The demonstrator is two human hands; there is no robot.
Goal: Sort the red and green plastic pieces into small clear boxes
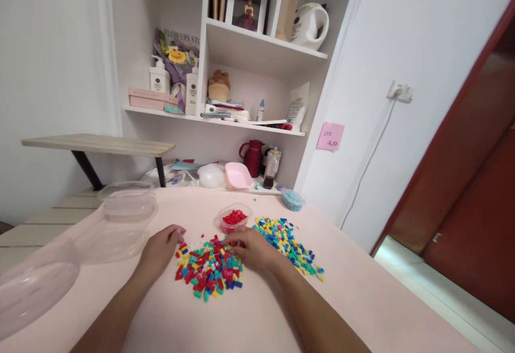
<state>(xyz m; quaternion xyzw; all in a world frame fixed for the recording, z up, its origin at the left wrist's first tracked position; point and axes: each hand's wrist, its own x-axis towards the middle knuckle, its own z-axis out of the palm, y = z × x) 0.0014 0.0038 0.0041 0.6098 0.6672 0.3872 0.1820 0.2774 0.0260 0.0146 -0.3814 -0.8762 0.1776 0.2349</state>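
A loose pile of small toy building bricks [209, 270] in red, yellow, green, blue and white lies on the pink table. My left hand [163, 243] rests at the pile's left edge, its fingers curled together; whatever they hold, if anything, is hidden. Over the pile's upper right side is my right hand [251, 248], palm down, with fingers bent and slightly apart, touching the bricks. Just behind it stands a clear plastic tub [222, 223] with red bricks [234, 217] inside. A second pile of bricks [287, 245], mostly blue, yellow and green, spreads to the right of my right hand.
Clear plastic containers [126, 208] and lids [38, 288] lie along the table's left side. A tub of light blue bricks [293, 200] stands at the far right edge. Behind the table are a pink tray [238, 176], a red jug [252, 157], a bottle [272, 168] and shelves [261, 44].
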